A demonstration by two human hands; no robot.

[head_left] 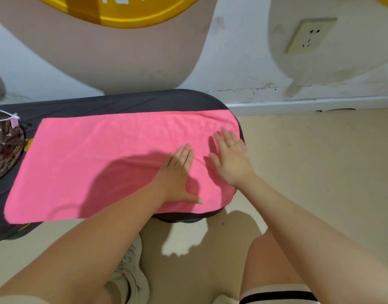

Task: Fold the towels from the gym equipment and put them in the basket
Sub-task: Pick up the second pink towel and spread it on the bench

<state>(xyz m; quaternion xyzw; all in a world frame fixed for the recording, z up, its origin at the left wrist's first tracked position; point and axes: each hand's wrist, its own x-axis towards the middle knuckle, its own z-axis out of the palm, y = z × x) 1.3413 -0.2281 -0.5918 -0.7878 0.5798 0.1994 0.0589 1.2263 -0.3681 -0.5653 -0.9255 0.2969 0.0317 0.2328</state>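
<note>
A pink towel lies spread flat over the dark padded bench and covers most of its top. Both my hands rest palm down on the towel's right part. My left hand lies flat with fingers together and the thumb out toward the near edge. Just to its right, my right hand, with a ring on one finger, presses near the towel's right end, fingers spread. Neither hand grips the cloth. A brown woven basket with a white tag sits at the bench's left end, partly cut off by the frame.
The bench stands close to a white wall with a socket at the upper right. Beige floor lies to the right and in front. My legs and a pale shoe are below the bench's near edge.
</note>
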